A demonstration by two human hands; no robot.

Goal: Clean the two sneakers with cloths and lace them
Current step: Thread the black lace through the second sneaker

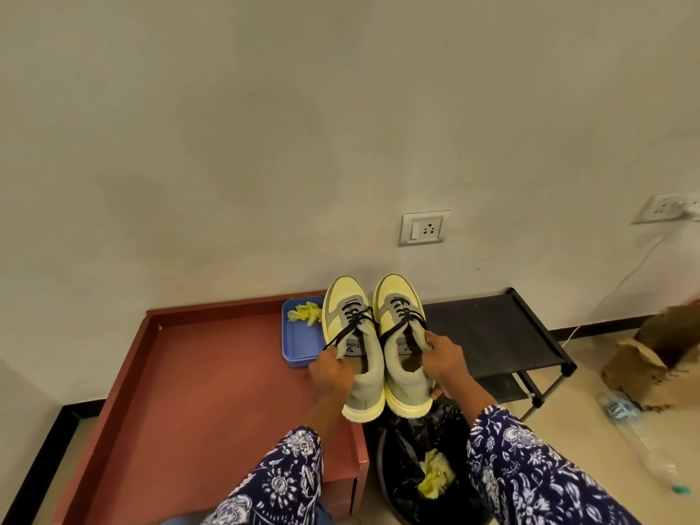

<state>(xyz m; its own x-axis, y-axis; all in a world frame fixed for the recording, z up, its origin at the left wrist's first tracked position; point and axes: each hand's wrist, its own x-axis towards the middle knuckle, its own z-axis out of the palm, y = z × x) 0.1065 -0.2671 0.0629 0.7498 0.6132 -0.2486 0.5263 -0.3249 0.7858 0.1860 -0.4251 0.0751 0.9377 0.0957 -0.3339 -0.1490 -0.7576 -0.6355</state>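
Observation:
Two yellow and grey sneakers with black laces are held side by side in the air, toes pointing at the wall. My left hand [330,375] grips the left sneaker [352,346] at its collar. My right hand [443,363] grips the right sneaker [403,342] by its tongue and outer side. Both shoes are laced. A crumpled yellow cloth [303,313] lies in a blue tray [299,341]. Another yellow cloth [435,479] lies in a black bag [405,449] below the shoes.
A reddish-brown table [212,384] with a raised rim is at the left. A black shoe rack [496,331] stands to the right against the wall. A brown paper bag [655,358] and a plastic bottle [625,411] lie on the floor at the far right.

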